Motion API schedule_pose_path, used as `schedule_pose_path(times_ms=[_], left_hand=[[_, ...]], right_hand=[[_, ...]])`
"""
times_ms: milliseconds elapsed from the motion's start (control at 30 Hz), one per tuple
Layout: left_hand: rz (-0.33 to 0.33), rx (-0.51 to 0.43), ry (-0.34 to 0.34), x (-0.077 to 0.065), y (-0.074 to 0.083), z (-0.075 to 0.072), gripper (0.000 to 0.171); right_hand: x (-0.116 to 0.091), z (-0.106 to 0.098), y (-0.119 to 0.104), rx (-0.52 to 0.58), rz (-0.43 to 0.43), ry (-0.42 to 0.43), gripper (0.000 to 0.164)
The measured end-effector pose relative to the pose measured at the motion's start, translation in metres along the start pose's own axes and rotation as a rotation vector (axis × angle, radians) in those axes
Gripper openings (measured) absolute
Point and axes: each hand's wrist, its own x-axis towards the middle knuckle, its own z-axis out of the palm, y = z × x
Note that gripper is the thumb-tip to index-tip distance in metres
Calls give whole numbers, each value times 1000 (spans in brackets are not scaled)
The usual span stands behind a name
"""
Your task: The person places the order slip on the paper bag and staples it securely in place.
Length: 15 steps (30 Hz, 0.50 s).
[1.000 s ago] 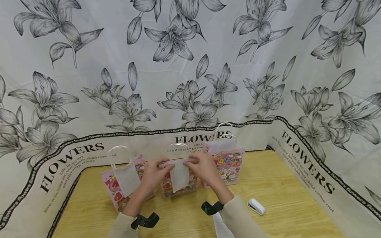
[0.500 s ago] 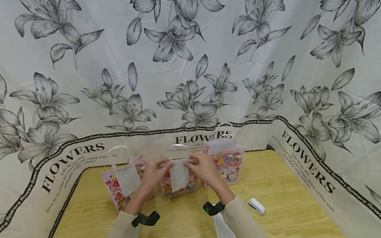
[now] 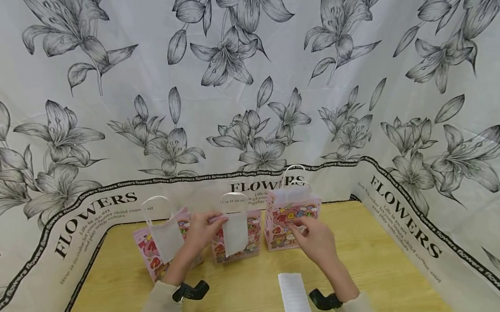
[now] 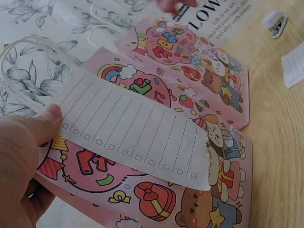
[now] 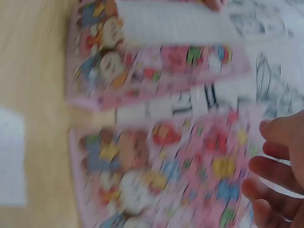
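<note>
Head view: the right hand (image 3: 318,239) has been withdrawn from the paper slip (image 3: 235,234), its grip loosely spread near the right bag (image 3: 297,210); against the middle bag (image 3: 254,232), near its top, the slip is pinched by the left hand (image 3: 199,231), leaving it apparently steadied one-handed

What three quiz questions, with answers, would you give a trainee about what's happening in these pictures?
1. How many pink bags stand on the table?
2. True or false: the left hand holds lined paper against the front of the middle bag.
3. Name the small white tool near the top right corner of the left wrist view.

Key: 1. Three. 2. True. 3. A stapler.
</note>
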Motion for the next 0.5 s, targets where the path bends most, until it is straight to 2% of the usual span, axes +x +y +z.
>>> schedule_pose_path(times_ms=[100,233,367,500], left_hand=[[11,17,-3,-2,-1,1,14],[-2,11,-1,-5,-3,1,13],[-29,15,10,-8,-5,2,12],[-11,11,22,-4,-5,4,15]], right_hand=[[-26,-9,32,-7,205,-138,18],[-57,-16,68,-3,395,-297,33],[-80,-17,89,42,486,-387,53],[-90,-12,100,53,498,-390,54]])
